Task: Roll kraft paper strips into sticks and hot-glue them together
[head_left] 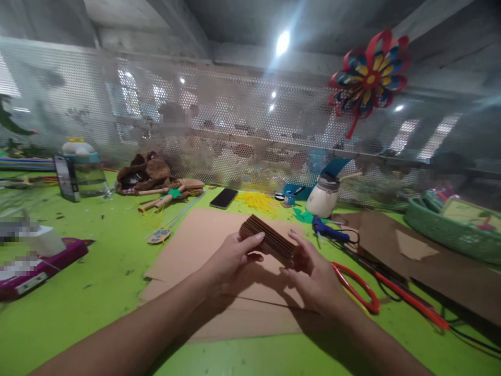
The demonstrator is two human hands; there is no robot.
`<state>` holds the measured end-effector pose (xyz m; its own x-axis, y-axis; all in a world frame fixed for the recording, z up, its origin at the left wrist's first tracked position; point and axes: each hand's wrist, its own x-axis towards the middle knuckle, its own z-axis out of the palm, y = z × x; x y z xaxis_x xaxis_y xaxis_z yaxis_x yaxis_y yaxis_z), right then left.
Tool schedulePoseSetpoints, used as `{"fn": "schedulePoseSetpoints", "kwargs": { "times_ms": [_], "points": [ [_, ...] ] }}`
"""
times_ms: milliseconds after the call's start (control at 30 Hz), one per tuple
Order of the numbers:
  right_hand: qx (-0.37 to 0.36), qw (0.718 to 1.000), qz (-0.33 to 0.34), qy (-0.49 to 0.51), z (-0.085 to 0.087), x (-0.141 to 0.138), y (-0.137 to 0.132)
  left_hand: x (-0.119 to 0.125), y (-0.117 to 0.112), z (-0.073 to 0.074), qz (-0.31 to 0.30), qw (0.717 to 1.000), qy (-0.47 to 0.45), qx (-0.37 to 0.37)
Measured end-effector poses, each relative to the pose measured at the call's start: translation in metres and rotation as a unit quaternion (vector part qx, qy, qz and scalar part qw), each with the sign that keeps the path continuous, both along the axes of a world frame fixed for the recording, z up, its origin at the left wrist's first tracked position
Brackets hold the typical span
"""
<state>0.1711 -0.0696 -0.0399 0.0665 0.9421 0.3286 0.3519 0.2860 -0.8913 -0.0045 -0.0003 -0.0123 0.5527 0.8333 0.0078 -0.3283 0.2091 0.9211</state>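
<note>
Between my hands is a small block of brown paper (268, 239), pleated or stacked in many thin layers; I cannot tell which. My left hand (238, 256) grips its left end, thumb on top and fingers curled beneath. At the other end, my right hand (309, 266) holds the block between thumb and fingers. Below both hands lie large sheets of tan paper (195, 245), overlapping on the green table (105, 277). A blue glue gun (331, 230) rests beyond my right hand, and a red ring-shaped handle (360, 287) lies beside that wrist.
Behind the sheets are a phone (224, 198), yellow paper shreds (256, 202) and a white jar (323, 198). On the left sit a purple power strip (55, 266) and a water bottle (92, 175). A green basket (450, 230) and brown cardboard (385, 250) occupy the right.
</note>
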Motion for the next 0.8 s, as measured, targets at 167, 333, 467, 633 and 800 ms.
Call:
{"fn": "schedulePoseSetpoints", "kwargs": {
  "times_ms": [167,333,467,633,800],
  "points": [
    [0.023,0.999,0.008,0.029,-0.001,0.000,0.000,-0.001,0.001,0.001,-0.001,1.000,0.002,-0.008],
    [0.039,0.999,0.013,0.032,0.000,-0.002,0.001,-0.001,0.001,-0.001,-0.025,0.999,-0.031,-0.012],
    [0.041,0.998,0.012,0.036,0.003,-0.003,0.000,0.001,0.002,0.000,-0.027,0.997,-0.066,-0.020],
    [0.021,0.999,0.013,0.031,0.005,-0.002,-0.001,0.001,0.002,0.004,0.001,0.996,-0.080,-0.033],
    [0.056,0.998,-0.006,0.028,0.010,0.000,-0.001,-0.002,0.002,0.004,-0.014,0.995,-0.086,-0.039]
  ]
}}
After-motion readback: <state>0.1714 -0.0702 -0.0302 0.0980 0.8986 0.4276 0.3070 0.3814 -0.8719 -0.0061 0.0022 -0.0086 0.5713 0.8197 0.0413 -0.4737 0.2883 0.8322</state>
